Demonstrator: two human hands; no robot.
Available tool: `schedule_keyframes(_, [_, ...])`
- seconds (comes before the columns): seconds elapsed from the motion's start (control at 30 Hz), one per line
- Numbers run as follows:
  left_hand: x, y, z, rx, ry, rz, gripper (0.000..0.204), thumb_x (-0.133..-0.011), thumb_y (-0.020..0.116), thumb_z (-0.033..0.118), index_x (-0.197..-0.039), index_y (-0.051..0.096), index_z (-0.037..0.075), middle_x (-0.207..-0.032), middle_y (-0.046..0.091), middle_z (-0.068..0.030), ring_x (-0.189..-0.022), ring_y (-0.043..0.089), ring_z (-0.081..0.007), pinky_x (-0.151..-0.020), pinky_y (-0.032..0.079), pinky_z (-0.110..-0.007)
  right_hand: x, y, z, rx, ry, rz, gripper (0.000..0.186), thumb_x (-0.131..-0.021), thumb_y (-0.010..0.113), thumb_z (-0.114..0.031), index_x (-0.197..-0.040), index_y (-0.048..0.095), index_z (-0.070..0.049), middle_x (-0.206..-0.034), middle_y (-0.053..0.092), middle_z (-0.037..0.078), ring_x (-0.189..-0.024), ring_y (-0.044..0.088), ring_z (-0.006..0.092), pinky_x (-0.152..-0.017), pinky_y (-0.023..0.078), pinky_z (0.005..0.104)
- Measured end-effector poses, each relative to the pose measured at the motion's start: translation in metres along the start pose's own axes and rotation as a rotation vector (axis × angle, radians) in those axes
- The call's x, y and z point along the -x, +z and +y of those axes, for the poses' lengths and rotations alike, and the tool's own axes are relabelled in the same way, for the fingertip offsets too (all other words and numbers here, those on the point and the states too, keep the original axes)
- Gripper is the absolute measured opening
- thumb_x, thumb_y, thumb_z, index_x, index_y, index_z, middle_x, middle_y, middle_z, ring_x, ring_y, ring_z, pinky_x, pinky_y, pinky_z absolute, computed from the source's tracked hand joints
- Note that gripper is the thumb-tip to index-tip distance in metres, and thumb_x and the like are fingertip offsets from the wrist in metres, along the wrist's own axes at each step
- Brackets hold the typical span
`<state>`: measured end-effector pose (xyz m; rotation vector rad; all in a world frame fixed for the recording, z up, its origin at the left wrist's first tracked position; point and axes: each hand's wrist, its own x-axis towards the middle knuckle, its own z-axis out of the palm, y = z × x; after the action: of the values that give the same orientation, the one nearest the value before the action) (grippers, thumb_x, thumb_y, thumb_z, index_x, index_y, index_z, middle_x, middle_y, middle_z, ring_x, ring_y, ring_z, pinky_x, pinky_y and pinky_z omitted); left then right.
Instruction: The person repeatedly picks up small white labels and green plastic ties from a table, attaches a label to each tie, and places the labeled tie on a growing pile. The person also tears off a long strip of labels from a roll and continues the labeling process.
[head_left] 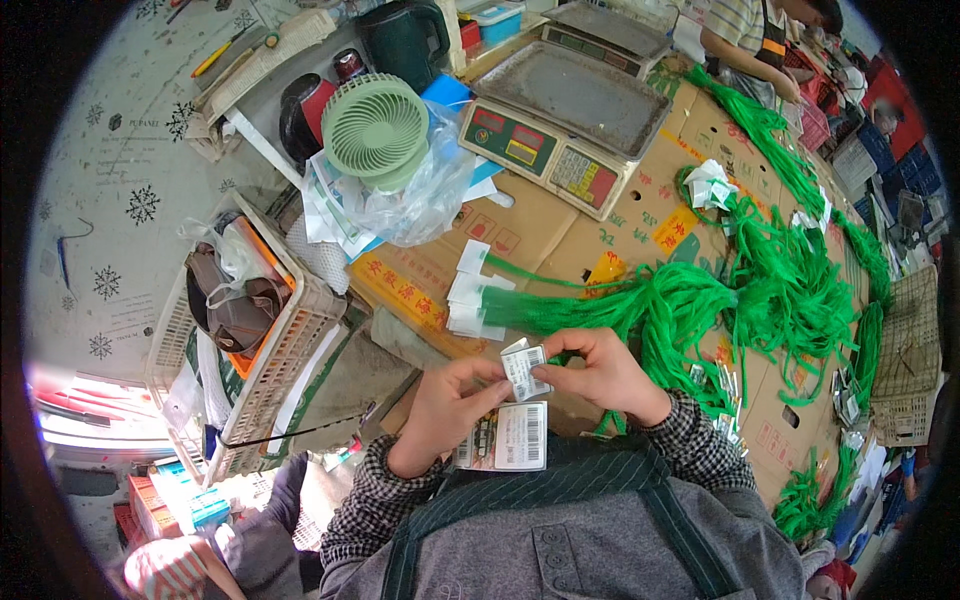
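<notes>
In front of my chest a small white barcode label point(523, 374) is pinched between both hands. My left hand point(443, 405) grips its left edge between thumb and finger. From the other side my right hand point(607, 374) holds the right edge, fingers closed. Just below, close to the apron, is a larger white barcode label point(520, 437) with a stack of labels beside it; what supports them is hidden. Beyond my right hand lies a bundle of green mesh netting point(620, 305), its left end fitted with several white tags point(470, 295).
Cardboard point(540, 215) covers the table. A scale point(570, 110), a pale green fan point(375, 130), a plastic bag point(430, 195) and a dark kettle point(395, 40) stand at the back. More green netting point(790, 290) lies right. A plastic crate point(290, 350) is left. Another person point(745, 45) works far right.
</notes>
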<state>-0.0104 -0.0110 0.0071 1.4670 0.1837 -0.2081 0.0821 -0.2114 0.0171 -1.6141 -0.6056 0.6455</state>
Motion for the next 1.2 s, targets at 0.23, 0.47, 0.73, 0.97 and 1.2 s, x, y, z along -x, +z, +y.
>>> schedule_keyframes(0.23, [0.000,0.005,-0.002,-0.078,0.025,0.113,0.012,-0.084,0.063,0.007,-0.091,0.063,-0.002,-0.078,0.064,-0.0016,-0.067,0.057,-0.0039,-0.056,0.044,-0.019,-0.005,0.012,0.005,-0.062,-0.019,0.107,0.019,-0.079,0.068,-0.009,-0.095,0.063,0.000,-0.084,0.064,0.005,-0.074,0.055,0.0060,-0.064,0.045,0.0220])
schedule_keyframes(0.47, [-0.004,0.017,-0.016,-0.173,-0.024,-0.058,0.018,-0.085,0.064,0.015,-0.080,0.062,-0.003,-0.064,0.059,0.0002,-0.057,0.051,-0.0032,-0.050,0.040,-0.022,-0.008,0.019,0.013,-0.191,0.101,-0.018,0.012,-0.081,0.068,-0.009,-0.087,0.064,0.001,-0.077,0.063,0.001,-0.070,0.053,0.0040,-0.060,0.044,0.0194])
schedule_keyframes(0.73, [0.004,0.021,-0.009,-0.296,-0.090,-0.081,0.027,-0.088,0.060,0.023,-0.076,0.066,-0.001,-0.056,0.055,-0.0029,-0.052,0.045,-0.0046,-0.046,0.036,-0.026,-0.004,0.022,0.020,-0.067,-0.025,0.216,0.008,-0.083,0.066,-0.006,-0.087,0.065,0.000,-0.078,0.064,0.001,-0.071,0.056,0.0051,-0.060,0.046,0.0214])
schedule_keyframes(0.97, [0.042,-0.017,0.000,-0.270,0.182,-0.264,0.019,-0.082,0.067,0.017,-0.085,0.066,-0.002,-0.070,0.063,-0.0060,-0.064,0.055,-0.0060,-0.054,0.041,-0.025,0.032,-0.099,-0.004,0.538,0.278,-0.810,0.023,-0.085,0.061,-0.024,-0.097,0.066,-0.006,-0.081,0.066,0.010,-0.072,0.062,0.0191,-0.066,0.048,0.0326])
schedule_keyframes(1.2, [0.030,-0.004,-0.002,-0.136,0.165,0.087,0.016,-0.079,0.069,0.010,-0.090,0.066,-0.001,-0.081,0.061,-0.0070,-0.067,0.056,-0.0109,-0.056,0.041,-0.025,0.000,-0.018,-0.020,0.073,0.020,-0.290,0.048,-0.078,0.074,-0.018,-0.117,0.052,-0.002,-0.096,0.062,0.007,-0.084,0.058,0.0114,-0.075,0.049,0.0254])
